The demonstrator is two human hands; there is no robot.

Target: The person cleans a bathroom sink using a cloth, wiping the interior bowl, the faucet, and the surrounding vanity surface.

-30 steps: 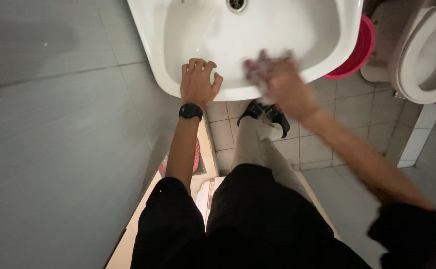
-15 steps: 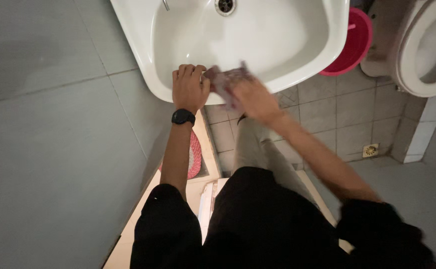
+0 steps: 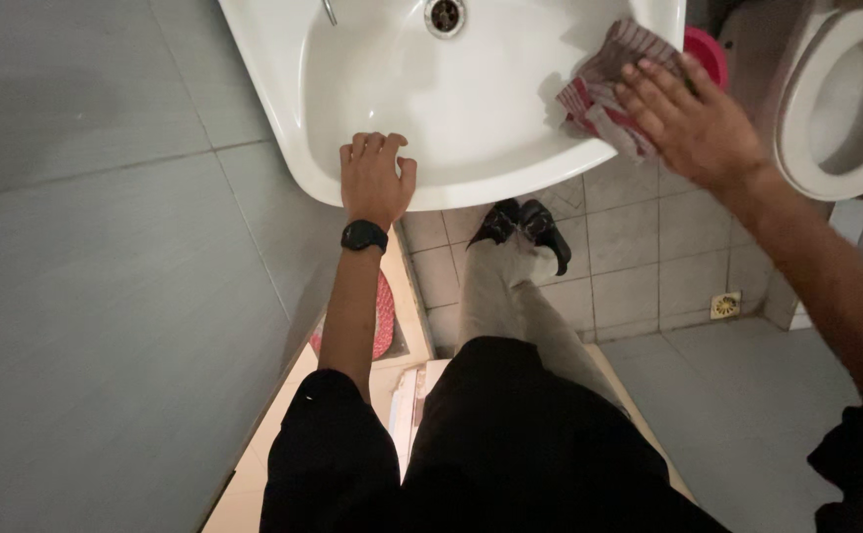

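While the grey tiled wall [image 3: 106, 296] is filling the left of the room, the person's left hand [image 3: 374, 178] is resting on the near rim of the white ceramic washbasin [image 3: 451, 109], its fingers lying close together and curling over the edge into the bowl, the thumb held slightly apart on the rim. A black wristwatch [image 3: 363, 236] is sitting on that wrist. Below it, a pink round mat [image 3: 384, 314] is peeking out beside the forearm on the floor. At the top of the bowl the round metal drain [image 3: 443, 14] is showing. Under the basin, a black shoe [image 3: 525, 227] is standing on the grey floor tiles [image 3: 638, 266]. Further right, the red-and-white striped cloth [image 3: 599, 89] is lying crumpled on the basin's right-hand rim, and the right hand [image 3: 693, 123] is pressing down on it with fingers flat and slightly spread. Just behind the cloth, a pink plastic bucket [image 3: 710, 54] is showing past the basin's edge. At the far right, the white toilet bowl [image 3: 836, 109] is standing, with a small square floor drain [image 3: 725, 304] below it.
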